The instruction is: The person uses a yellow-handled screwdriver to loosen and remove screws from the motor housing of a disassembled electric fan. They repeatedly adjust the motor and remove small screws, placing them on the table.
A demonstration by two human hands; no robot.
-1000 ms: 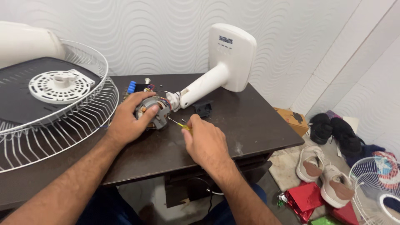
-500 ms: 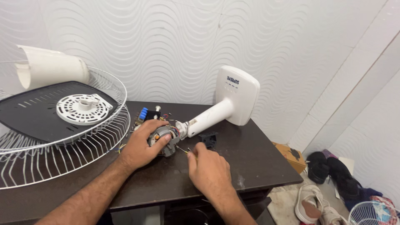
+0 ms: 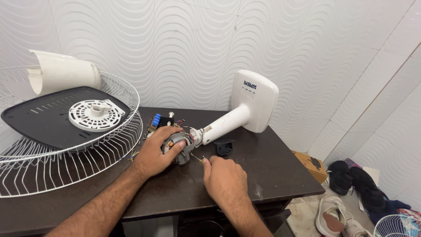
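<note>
Left hand [image 3: 154, 154] is curled around the fan motor [image 3: 177, 146], gripping it on the table [image 3: 272, 166]. Right hand [image 3: 224, 177], knuckles up, pinches a thin screwdriver [image 3: 197, 158] aimed at the motor.

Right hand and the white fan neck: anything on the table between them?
Head view: a small black plastic bracket lies on the dark tabletop between them.

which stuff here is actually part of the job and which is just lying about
In use: fan motor gripped by left hand; screwdriver in right hand; white fan stand.

Lying about: wire fan guard, black bracket, shoes.
</note>
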